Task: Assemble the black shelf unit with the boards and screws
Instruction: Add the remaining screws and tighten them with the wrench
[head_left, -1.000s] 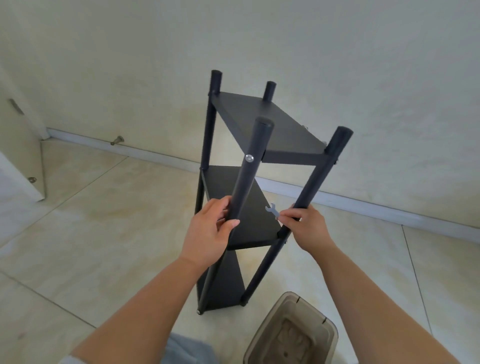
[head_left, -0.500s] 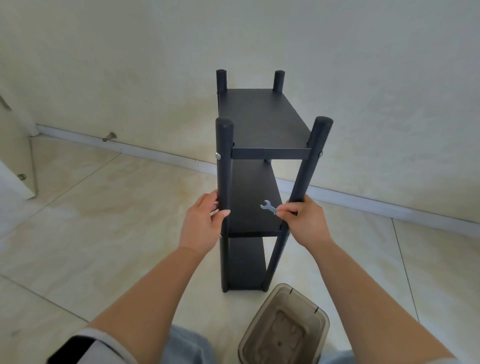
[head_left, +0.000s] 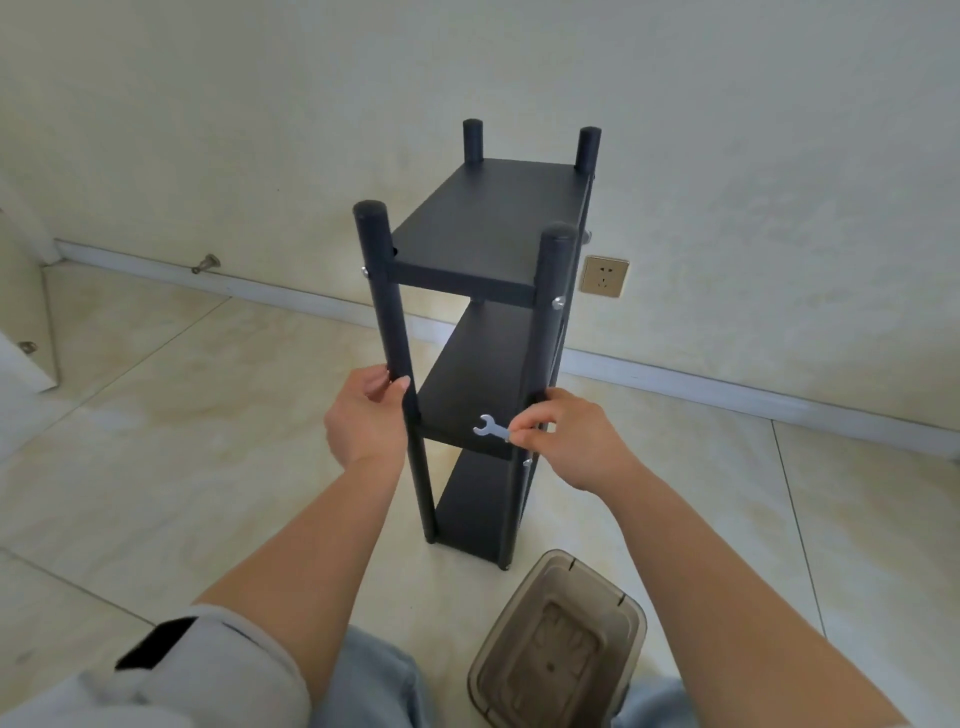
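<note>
A door stop (head_left: 205, 263) sticks out of the baseboard at the floor's far left edge. The left hand (head_left: 363, 418) curls round the near left post of the black shelf unit (head_left: 485, 332), which stands upright on the tiled floor (head_left: 156, 441) before the wall. The right hand (head_left: 569, 441) pinches a small wrench (head_left: 491, 429) at the near right post. A wall socket (head_left: 604, 276) sits right of the unit, and a brown plastic bin (head_left: 558, 647) stands just before its foot.
</note>
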